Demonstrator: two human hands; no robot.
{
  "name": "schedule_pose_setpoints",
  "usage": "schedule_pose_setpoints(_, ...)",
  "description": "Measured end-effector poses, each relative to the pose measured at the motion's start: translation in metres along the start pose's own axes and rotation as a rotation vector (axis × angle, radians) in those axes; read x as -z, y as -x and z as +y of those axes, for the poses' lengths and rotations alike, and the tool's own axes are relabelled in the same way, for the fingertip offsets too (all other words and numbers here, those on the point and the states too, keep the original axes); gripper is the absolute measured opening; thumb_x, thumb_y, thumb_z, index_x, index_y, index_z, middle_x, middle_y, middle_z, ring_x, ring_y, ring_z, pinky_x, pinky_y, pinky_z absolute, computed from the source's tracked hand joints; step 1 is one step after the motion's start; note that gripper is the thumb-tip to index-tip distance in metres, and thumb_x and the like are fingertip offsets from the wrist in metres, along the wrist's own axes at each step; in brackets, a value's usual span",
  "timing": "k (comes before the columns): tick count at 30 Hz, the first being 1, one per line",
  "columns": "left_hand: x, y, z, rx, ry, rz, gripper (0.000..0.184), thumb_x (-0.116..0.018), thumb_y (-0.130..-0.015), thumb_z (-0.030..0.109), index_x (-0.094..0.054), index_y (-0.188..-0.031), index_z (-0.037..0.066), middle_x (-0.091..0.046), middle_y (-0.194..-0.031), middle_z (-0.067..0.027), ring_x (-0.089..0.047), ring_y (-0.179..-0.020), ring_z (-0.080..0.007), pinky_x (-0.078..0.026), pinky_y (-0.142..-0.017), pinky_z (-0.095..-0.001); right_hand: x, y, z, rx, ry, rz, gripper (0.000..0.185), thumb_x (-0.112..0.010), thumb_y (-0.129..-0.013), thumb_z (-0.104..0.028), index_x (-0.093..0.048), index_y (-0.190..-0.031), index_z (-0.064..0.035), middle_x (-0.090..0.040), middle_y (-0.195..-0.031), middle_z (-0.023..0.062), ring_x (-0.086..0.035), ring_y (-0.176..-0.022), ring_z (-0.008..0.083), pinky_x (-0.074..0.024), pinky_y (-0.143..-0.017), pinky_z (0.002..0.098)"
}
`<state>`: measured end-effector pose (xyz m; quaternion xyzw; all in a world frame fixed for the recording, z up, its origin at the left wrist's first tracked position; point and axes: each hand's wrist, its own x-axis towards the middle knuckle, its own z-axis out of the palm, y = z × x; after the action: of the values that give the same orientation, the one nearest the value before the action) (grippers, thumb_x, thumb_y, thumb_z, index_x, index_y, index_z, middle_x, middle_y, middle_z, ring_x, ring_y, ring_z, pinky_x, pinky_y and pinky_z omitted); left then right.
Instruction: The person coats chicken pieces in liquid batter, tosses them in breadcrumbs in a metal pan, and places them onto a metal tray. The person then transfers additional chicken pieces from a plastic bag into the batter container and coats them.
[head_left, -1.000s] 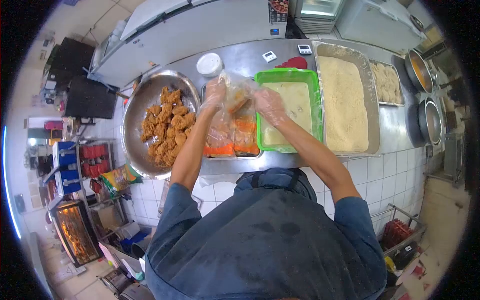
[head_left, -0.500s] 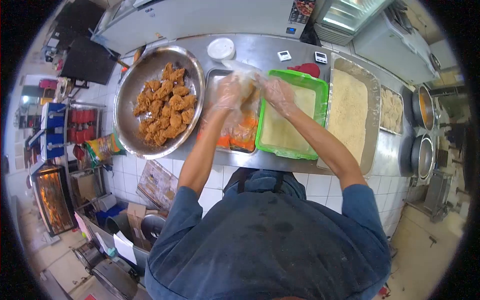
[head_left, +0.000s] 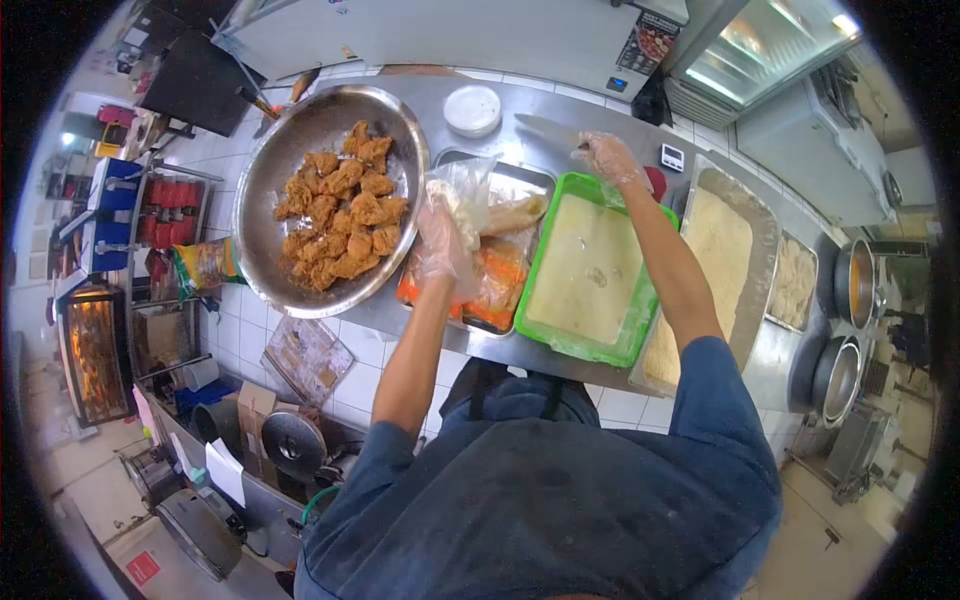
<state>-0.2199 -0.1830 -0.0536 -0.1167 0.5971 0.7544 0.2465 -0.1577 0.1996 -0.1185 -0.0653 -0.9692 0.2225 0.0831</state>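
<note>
Gloved in clear plastic, my left hand (head_left: 440,240) is closed around a clear plastic bag (head_left: 468,195) with pale contents, above the metal tray (head_left: 510,168). In that tray lie bagged orange-red pieces (head_left: 498,278) and a pale, long wrapped piece (head_left: 515,216). My right hand (head_left: 612,160), also gloved, grips a knife (head_left: 545,128), its blade pointing left over the table behind the tray. Below my right wrist is a green tub (head_left: 570,345) of cloudy, pale liquid.
Left of the tray stands a large steel bowl (head_left: 262,200) of fried chicken (head_left: 340,205). A white round container (head_left: 472,110) sits at the back. A timer (head_left: 672,157), a pan of flour (head_left: 715,230) and a smaller tray (head_left: 793,280) are on the right.
My hands have moved apart. The right one went right and back with the knife; the left stays over the tray with the bag. The camera view has shifted slightly.
</note>
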Motion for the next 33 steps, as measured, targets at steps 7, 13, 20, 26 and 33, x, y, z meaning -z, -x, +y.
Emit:
schedule_pose_setpoints(7,-0.017,0.02,-0.017,-0.417,-0.201,0.104,0.015,-0.069,-0.085,0.001,-0.066,-0.1,0.002,-0.065,-0.087,-0.0006,-0.062,-0.074,-0.0128,-0.052,-0.062,-0.0296,-0.036,-0.016,0.016,-0.064,0.169,-0.07,0.034,-0.073,-0.088,-0.03,-0.069,-0.109,-0.003,-0.072,-0.1,0.0203,-0.069,-0.095,0.0367,-0.054,-0.084,0.046)
schedule_pose_setpoints(13,-0.037,0.017,0.001,-0.289,0.103,-0.021,0.021,-0.066,-0.081,-0.006,-0.064,-0.099,0.004,-0.063,-0.082,-0.0025,-0.062,-0.063,-0.0141,-0.05,-0.053,-0.0276,0.029,0.033,-0.049,-0.133,-0.127,0.121,0.047,-0.073,-0.088,-0.037,-0.067,-0.122,-0.006,-0.071,-0.108,0.0192,-0.069,-0.098,0.032,-0.0551,-0.087,0.0409)
schedule_pose_setpoints(20,-0.103,0.062,0.087,-0.309,0.216,-0.091,0.021,-0.065,-0.074,-0.009,-0.061,-0.092,0.002,-0.059,-0.072,-0.005,-0.059,-0.054,-0.0173,-0.047,-0.043,-0.031,0.038,0.134,-0.111,-0.02,-0.454,0.061,0.091,-0.083,-0.077,-0.048,-0.045,-0.149,-0.0088,-0.051,-0.148,0.0147,-0.051,-0.134,0.0285,-0.0425,-0.11,0.0416)
schedule_pose_setpoints(26,-0.133,0.157,0.184,-0.1,0.088,-0.207,0.002,-0.06,-0.086,0.003,-0.058,-0.085,0.003,-0.053,-0.061,-0.0013,-0.051,-0.045,-0.0135,-0.042,-0.036,-0.0294,0.025,0.127,-0.177,0.114,-1.402,-0.058,0.097,-0.08,-0.081,-0.049,-0.035,-0.153,-0.0011,-0.044,-0.153,0.0117,-0.042,-0.142,0.027,-0.033,-0.119,0.0425)
schedule_pose_setpoints(33,-0.182,0.171,0.2,-0.285,-0.083,-0.308,0.012,-0.057,-0.094,0.009,-0.057,-0.084,0.001,-0.04,-0.057,0.0043,-0.036,-0.042,-0.0087,-0.033,-0.036,-0.0229,0.029,0.136,-0.194,-0.121,-2.112,0.189,0.074,-0.071,-0.092,-0.044,-0.041,-0.149,-0.0078,-0.052,-0.146,0.0101,-0.049,-0.136,0.023,-0.0446,-0.11,0.0424)
